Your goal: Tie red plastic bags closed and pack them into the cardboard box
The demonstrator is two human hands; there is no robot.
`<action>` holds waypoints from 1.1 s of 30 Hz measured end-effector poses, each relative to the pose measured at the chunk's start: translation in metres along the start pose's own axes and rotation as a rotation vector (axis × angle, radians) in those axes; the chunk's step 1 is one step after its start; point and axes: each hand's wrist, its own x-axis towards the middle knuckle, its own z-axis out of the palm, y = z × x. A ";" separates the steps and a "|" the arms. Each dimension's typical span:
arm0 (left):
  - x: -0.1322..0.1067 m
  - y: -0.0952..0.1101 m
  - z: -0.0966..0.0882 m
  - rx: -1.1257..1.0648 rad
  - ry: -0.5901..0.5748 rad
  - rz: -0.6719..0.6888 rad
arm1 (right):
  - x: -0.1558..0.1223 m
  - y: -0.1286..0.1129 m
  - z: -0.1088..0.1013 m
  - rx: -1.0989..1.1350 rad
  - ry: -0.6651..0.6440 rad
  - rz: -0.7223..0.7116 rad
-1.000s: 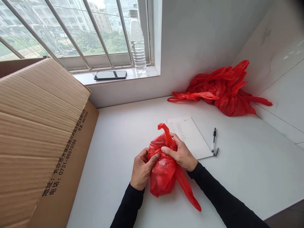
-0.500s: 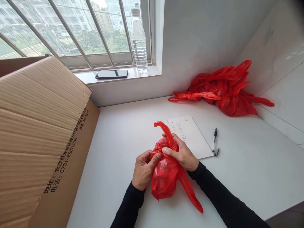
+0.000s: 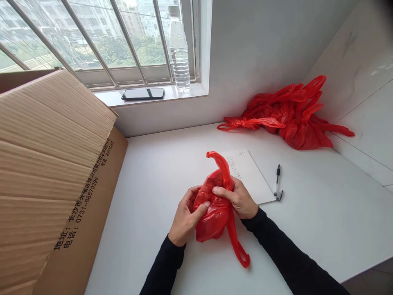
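A filled red plastic bag (image 3: 215, 211) rests on the white table (image 3: 322, 217) in front of me. My left hand (image 3: 184, 217) grips its left side with fingers curled into the plastic. My right hand (image 3: 239, 198) clasps the gathered neck from the right, thumb on top. One handle loop sticks up above the hands and the other trails down toward me.
A large open cardboard box (image 3: 52, 180) fills the left. A sheet of paper (image 3: 250, 176) and a pen (image 3: 277, 182) lie just beyond the bag. More red bags (image 3: 291, 116) are heaped in the far right corner. On the windowsill lie a phone (image 3: 143, 94) and a water bottle (image 3: 179, 51).
Both hands have squeezed the bag tighter and lifted its bulk slightly. The trailing handle has swung closer under the bag. The upper loop has shifted right.
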 end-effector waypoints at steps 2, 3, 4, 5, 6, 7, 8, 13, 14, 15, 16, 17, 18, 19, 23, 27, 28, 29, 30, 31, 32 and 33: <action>0.000 0.001 -0.001 0.037 -0.037 -0.022 | 0.002 0.002 -0.002 0.060 0.037 0.014; 0.000 0.001 -0.001 0.048 -0.040 -0.035 | 0.002 0.002 -0.002 0.072 0.043 0.021; 0.000 0.000 -0.001 0.054 -0.029 -0.042 | 0.002 0.002 -0.001 0.069 0.042 0.026; 0.000 -0.001 -0.002 0.053 -0.009 -0.041 | 0.002 0.002 0.000 0.053 0.041 0.024; 0.000 -0.002 -0.002 0.047 0.016 -0.033 | 0.002 0.001 0.001 0.025 0.032 0.017; -0.001 -0.004 -0.001 0.039 0.041 -0.023 | 0.001 0.000 0.002 -0.013 0.021 0.007; -0.001 -0.005 -0.001 0.030 0.064 -0.014 | 0.001 -0.001 0.004 -0.055 0.009 -0.003; -0.001 -0.004 -0.001 0.027 0.067 -0.034 | -0.001 -0.002 0.004 -0.070 -0.016 0.011; -0.001 -0.002 -0.001 0.036 0.049 -0.038 | 0.000 -0.001 0.003 -0.042 -0.002 0.013; 0.000 -0.001 -0.001 0.044 0.030 -0.039 | 0.000 0.000 0.002 -0.018 0.019 0.010; 0.000 0.000 -0.002 0.052 0.009 -0.036 | 0.001 0.001 0.000 -0.001 0.044 0.004; 0.000 0.001 -0.002 0.059 -0.009 -0.031 | 0.002 0.002 -0.001 0.011 0.069 -0.005; 0.000 0.002 -0.002 0.062 -0.022 -0.023 | 0.002 0.003 -0.002 0.020 0.087 -0.011; 0.000 0.002 -0.003 0.059 -0.025 -0.016 | 0.003 0.003 -0.003 0.025 0.094 -0.013; 0.001 -0.003 -0.005 -0.024 0.062 -0.002 | 0.001 -0.001 -0.002 -0.052 0.036 -0.003; 0.000 -0.007 -0.004 -0.067 0.134 0.006 | -0.001 -0.007 0.002 -0.084 -0.032 0.036; -0.001 -0.007 -0.004 -0.067 0.136 0.008 | -0.002 -0.007 0.002 -0.091 -0.046 0.038; -0.001 -0.007 -0.003 -0.065 0.134 0.009 | -0.002 -0.007 0.003 -0.113 -0.062 0.031; -0.002 -0.007 -0.003 -0.062 0.130 0.007 | -0.001 -0.006 0.004 -0.151 -0.079 0.012; -0.002 -0.007 -0.002 -0.053 0.124 0.005 | -0.001 -0.005 0.004 -0.192 -0.092 -0.015; -0.002 -0.007 -0.002 -0.041 0.117 0.002 | -0.001 -0.004 0.005 -0.223 -0.097 -0.040; -0.002 -0.006 -0.001 -0.028 0.107 -0.001 | -0.001 -0.003 0.005 -0.236 -0.086 -0.060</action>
